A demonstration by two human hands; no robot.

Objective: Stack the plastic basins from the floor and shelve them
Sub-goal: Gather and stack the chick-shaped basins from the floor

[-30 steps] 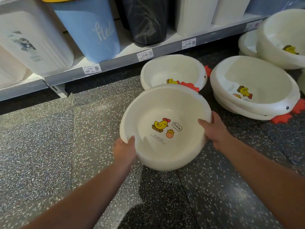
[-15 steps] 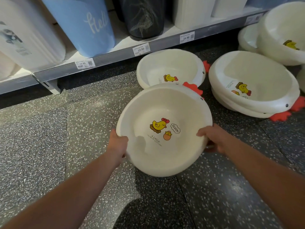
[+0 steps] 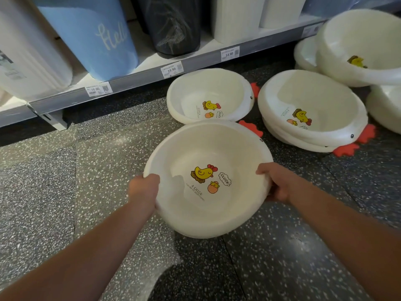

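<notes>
While left hand [image 3: 143, 189] and right hand [image 3: 276, 184] grip opposite rims | basin [image 3: 195, 216] tilted between them

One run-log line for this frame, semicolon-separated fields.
left hand: grips held basin rim; right hand: grips opposite rim; state: not yet stacked; nearby: single basin, basin stack

Speckled floor [image 3: 43, 192] (grey shelf [image 3: 141, 78] behind)

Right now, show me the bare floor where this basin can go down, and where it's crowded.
Bare floor lies left of the held basin, between the shelf edge and the left hand. More lies on the near side of the right hand. Crowded: around the single basin and stacked basins.
</notes>
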